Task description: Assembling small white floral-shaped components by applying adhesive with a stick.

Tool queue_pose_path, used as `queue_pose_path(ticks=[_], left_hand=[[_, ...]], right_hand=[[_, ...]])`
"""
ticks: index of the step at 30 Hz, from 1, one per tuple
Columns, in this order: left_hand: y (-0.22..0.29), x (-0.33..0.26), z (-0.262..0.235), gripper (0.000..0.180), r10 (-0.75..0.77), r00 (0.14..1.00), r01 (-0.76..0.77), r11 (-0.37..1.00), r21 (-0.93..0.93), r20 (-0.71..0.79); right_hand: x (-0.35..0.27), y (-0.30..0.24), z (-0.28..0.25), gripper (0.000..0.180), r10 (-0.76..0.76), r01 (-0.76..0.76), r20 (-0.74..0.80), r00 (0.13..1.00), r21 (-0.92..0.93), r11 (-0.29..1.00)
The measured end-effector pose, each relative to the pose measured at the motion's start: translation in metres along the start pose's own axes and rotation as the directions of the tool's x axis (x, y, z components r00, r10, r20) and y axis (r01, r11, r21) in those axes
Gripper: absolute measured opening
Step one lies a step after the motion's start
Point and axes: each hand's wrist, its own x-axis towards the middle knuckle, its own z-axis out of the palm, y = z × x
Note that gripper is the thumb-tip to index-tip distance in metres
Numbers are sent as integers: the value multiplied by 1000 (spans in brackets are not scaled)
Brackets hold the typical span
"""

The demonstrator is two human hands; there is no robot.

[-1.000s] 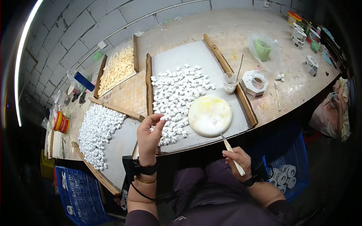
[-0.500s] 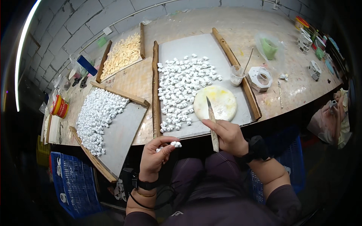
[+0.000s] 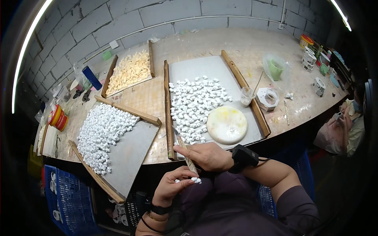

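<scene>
Between the thumb and fingertips of my left hand [image 3: 173, 187] is a small white lumpy piece [image 3: 196, 180], with more white showing inside the fingers. My right hand [image 3: 208, 156] grips a knife [image 3: 190, 163] with a pale wrapped handle. Its blade slants up and left, over the front of a wood-edged grey board, and the handle's lower end is close to the held piece. Many similar white pieces [image 3: 197, 98] lie spread on that board. Beside them rests a round cream disc [image 3: 227, 125] with yellow smears.
At left, a second grey board [image 3: 128, 147] bears a heap of white pieces. Farther back is a tray of yellowish pieces [image 3: 130, 70]. A clear cup [image 3: 246, 96] and a white octagonal piece [image 3: 267, 99] stand right of the disc. Another person [image 3: 346, 126] sits far right.
My right hand has moved left with the knife, off the disc and toward my left hand. My left hand is lower and slightly right. The whole view has shifted, showing more wall.
</scene>
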Motion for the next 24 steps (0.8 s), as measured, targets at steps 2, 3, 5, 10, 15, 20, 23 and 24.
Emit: queue_pose_path(ticks=[2,3,5,10,15,20,23,24], left_hand=[[6,-3,1,18,-27,998,26,1000,-6,-51],[6,-6,2,18,-52,995,51,999,-19,-82],[9,-11,3,17,15,991,-21,999,-44,-134],[1,-23,-24,17,84,950,-103,994,-45,-299],[-8,-34,-42,18,120,909,-182,976,-121,-399],[-12,-40,-50,17,153,890,-217,971,-102,-430],[-16,-40,-55,17,146,880,-222,968,-119,-451],[-16,-39,-56,17,138,878,-221,966,-131,-459]], right_hand=[[4,-1,5,79,31,-32,149,988,0,999],[4,-3,7,78,9,-12,141,990,17,1000],[10,-4,6,77,-41,34,126,991,55,998],[-3,33,20,36,22,-41,-178,984,-105,994],[9,57,46,33,-126,139,63,990,-273,952],[29,81,51,34,-307,403,304,902,-335,852],[36,93,52,31,-357,493,392,848,-333,804],[39,97,53,27,-395,539,411,822,-333,774]])
